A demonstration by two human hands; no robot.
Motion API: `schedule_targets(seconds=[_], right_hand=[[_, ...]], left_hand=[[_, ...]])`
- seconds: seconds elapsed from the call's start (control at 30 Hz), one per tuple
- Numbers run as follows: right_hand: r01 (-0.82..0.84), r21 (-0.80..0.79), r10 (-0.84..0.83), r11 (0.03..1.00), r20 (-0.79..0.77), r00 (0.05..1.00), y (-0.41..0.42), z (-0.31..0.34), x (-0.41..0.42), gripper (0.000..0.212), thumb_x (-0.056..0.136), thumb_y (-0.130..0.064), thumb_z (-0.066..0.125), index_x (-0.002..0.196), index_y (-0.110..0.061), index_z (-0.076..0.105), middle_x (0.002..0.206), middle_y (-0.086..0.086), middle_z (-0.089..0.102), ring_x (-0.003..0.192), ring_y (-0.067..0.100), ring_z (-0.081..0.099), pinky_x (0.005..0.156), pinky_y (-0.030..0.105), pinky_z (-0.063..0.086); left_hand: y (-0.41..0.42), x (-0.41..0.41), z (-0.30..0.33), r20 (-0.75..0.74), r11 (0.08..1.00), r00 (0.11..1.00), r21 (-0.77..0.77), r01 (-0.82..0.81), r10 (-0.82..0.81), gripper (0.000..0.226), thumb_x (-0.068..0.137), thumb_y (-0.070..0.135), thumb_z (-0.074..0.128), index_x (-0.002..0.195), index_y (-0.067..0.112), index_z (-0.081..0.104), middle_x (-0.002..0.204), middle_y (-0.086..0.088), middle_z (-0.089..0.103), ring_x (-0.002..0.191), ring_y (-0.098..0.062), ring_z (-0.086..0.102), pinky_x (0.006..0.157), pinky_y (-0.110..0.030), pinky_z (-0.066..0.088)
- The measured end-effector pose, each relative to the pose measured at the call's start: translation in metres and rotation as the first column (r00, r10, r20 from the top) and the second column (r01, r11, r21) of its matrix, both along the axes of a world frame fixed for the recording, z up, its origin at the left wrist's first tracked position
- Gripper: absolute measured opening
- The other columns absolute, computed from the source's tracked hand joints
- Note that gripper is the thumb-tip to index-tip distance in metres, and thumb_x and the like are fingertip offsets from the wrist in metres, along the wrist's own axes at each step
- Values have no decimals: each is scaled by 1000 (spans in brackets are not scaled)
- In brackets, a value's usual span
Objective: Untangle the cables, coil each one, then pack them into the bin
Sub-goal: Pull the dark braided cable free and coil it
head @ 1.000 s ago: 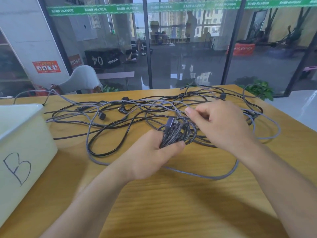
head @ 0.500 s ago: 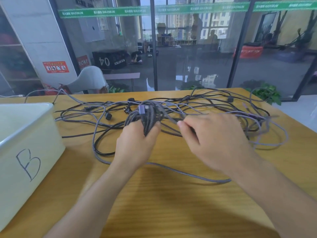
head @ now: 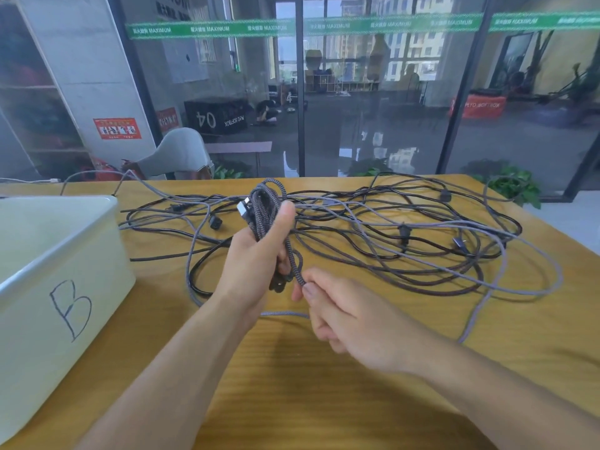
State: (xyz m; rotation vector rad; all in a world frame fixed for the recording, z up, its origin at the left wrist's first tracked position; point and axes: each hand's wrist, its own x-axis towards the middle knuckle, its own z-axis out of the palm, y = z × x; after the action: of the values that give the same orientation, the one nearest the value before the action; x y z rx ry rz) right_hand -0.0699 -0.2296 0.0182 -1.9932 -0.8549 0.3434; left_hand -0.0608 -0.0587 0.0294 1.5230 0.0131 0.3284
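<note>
Both hands work above the wooden table (head: 324, 401). Left hand (head: 256, 258) grips an upright coil of braided cable (head: 267, 216), thumb pressed across the loops (a silver plug pokes out at the top left). Right hand (head: 350, 319) pinches that cable's trailing strand just below the coil. Behind them a tangle of black and grey cables (head: 406, 241) sprawls over the table. At the left edge stands a white bin (head: 61, 287) marked "B".

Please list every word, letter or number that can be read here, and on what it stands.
"B": handwritten on the white bin.
"MAXIMUM": repeated on the green strip on the glass.
"04": mirrored, on the black box.
"SOFTBOX": on the red box.
Red poster: unreadable.
</note>
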Motion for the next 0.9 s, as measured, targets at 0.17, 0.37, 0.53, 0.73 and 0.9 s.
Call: schedule_targets(seconds=[0.17, 0.37, 0.53, 0.73, 0.9], right_hand=[[-88, 14, 89, 996, -39, 995, 5, -6, -5, 26, 115, -32, 30, 107, -18, 50, 61, -9, 45, 54, 17, 38, 52, 24, 36], [-202, -68, 184, 977, -210, 960, 3, -8, 2, 36, 113, -40, 30, 93, -17, 49, 63, -2, 42, 45, 12, 34, 41, 25, 37], [-251, -152, 178, 956, -378, 909, -10, -6, 22, 50, 102, -60, 37, 80, -17, 49, 56, -7, 32, 46, 10, 25, 41, 24, 27], [-317, -274, 182, 908, -424, 887, -39, 3, 41, 40, 105, -50, 46, 80, -19, 51, 60, -11, 31, 48, 8, 24, 43, 20, 27], [-204, -371, 79, 906, -324, 943, -76, 21, 60, 37, 102, -47, 56, 83, -15, 60, 60, -8, 36, 50, 11, 27, 45, 23, 28]], left_hand=[[-3, 1, -3, 74, 998, 996, 35, 54, -56, 47, 102, 31, 64, 65, 15, 42, 62, -7, 37, 58, -28, 34, 53, -35, 31], [-4, -1, 2, 81, 991, 991, -70, 115, -110, 41, 105, 26, 57, 69, 13, 44, 61, -4, 42, 52, -18, 45, 52, -25, 41], [0, -1, 2, 108, 954, 960, -130, 271, -258, 48, 104, 30, 60, 68, 5, 39, 59, 0, 29, 47, -15, 32, 54, -26, 37], [4, -10, 11, 150, 892, 904, -163, 422, -400, 35, 98, 44, 59, 79, 15, 51, 50, 7, 25, 38, -8, 26, 46, -24, 29], [14, -12, 16, 176, 845, 846, -105, 525, -504, 39, 97, 49, 65, 76, 18, 54, 46, 10, 28, 34, -5, 25, 43, -23, 28]])
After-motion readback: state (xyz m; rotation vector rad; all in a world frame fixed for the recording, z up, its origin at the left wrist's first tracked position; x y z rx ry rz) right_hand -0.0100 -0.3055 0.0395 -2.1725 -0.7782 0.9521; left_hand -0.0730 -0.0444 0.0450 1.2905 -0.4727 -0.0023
